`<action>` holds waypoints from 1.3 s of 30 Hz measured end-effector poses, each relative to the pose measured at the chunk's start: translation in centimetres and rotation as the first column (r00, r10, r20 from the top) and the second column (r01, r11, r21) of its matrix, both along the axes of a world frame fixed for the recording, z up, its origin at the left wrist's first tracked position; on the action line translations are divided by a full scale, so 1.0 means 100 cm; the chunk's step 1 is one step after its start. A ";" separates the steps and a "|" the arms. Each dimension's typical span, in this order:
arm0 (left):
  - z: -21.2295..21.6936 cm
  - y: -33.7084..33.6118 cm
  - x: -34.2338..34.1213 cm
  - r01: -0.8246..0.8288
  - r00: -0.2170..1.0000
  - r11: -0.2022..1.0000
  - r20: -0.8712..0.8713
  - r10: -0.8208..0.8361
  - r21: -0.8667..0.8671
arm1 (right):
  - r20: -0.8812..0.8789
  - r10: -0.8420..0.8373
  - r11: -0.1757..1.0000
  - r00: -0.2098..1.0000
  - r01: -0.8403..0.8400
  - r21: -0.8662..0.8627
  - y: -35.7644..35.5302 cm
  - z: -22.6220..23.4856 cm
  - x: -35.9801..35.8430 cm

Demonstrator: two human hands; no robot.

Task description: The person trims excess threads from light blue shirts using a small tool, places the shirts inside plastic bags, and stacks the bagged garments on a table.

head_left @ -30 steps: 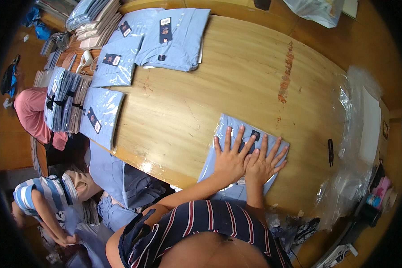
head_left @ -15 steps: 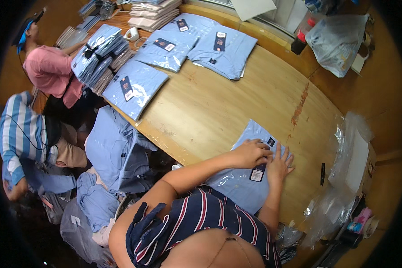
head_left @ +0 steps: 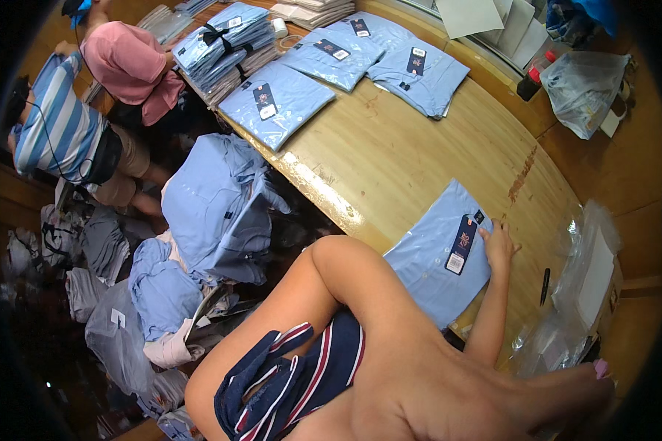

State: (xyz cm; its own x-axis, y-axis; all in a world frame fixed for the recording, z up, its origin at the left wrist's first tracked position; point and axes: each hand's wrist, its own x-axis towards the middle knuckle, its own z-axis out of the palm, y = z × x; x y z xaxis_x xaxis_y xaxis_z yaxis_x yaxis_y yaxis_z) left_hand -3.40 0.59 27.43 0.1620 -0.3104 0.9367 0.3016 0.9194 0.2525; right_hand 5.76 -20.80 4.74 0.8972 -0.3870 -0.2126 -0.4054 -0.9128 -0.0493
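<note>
We seemingly steady the folded blue shirt at the table edge, right hand unclenched, left hand unreadable; next calls for flat cloth.

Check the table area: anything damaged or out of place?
Yes: a reddish streak mars the pale table beyond the right hand, perhaps worn finish. Blue clothes lie rumpled in a heap left of the table, unlike the folded shirts on it.

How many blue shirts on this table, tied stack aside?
5: near shirt by the right hand; far group's left shirt, middle shirt, right shirt, back shirt. More may be hidden.
</note>
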 end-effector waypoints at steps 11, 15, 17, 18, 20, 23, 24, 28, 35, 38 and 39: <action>-0.004 0.008 0.017 -0.087 0.993 0.994 0.084 0.081 0.068 | 0.134 0.223 0.965 0.966 -0.238 0.110 -0.029 -0.015 0.021; -0.012 0.036 0.070 -0.252 0.954 0.955 0.206 0.218 0.156 | -0.009 0.344 0.865 0.939 -0.313 0.393 -0.034 0.020 0.036; -0.026 0.048 0.127 -0.479 0.861 0.836 0.331 0.387 0.269 | -0.099 0.501 0.745 0.860 -0.370 0.554 -0.039 0.057 0.039; -0.035 0.056 0.159 -0.634 0.762 0.701 0.421 0.492 0.327 | -0.053 0.527 0.703 0.848 -0.400 0.588 -0.025 0.078 0.052; -0.076 0.078 0.239 -0.909 0.399 0.186 0.655 0.642 0.372 | 0.036 0.562 0.621 0.827 -0.450 0.641 0.020 0.125 0.079; -0.173 0.143 0.350 -0.778 -0.028 -0.595 0.935 0.353 0.201 | 0.047 0.629 0.659 0.776 -0.564 0.498 0.087 0.218 0.128; -0.203 0.169 0.372 -0.673 -0.071 -0.731 0.974 0.213 0.111 | 0.114 0.654 0.642 0.747 -0.629 0.439 0.097 0.230 0.145; -0.266 0.211 0.405 -0.499 0.002 -0.863 0.995 -0.098 -0.084 | 0.693 0.043 0.510 0.720 -0.612 0.604 0.136 0.242 0.219; -0.241 0.221 0.395 -0.607 0.172 -0.780 0.933 -0.315 -0.151 | 0.576 -0.584 0.216 0.572 -0.575 0.789 0.198 0.121 0.448; -0.214 0.198 0.421 -0.588 0.463 -0.809 0.809 -0.362 -0.025 | 0.477 -0.478 0.433 0.738 -0.275 0.859 0.176 0.025 0.507; -0.218 0.200 0.429 -0.561 0.309 -0.827 0.916 -0.257 -0.043 | 0.330 -0.568 0.411 0.754 -0.087 0.907 0.193 0.005 0.506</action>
